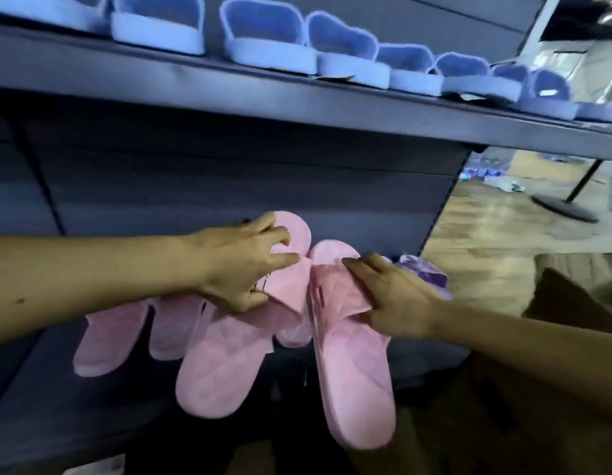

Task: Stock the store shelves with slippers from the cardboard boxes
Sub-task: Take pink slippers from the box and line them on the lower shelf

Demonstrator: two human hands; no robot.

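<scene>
The left hand (242,269) gripped the strap of the left pink slipper (225,365) above the lower shelf (40,389); just right, the right hand (393,296) pinched the right pink slipper (356,382) by its strap, blue slippers (270,39) lining the upper shelf (160,80)

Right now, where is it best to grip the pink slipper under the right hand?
On the pink slipper, probably the upper band, from the right, where the right hand pinches it: the band arches up, so it can be hooked. The long flat heel end gives little hold.
</scene>
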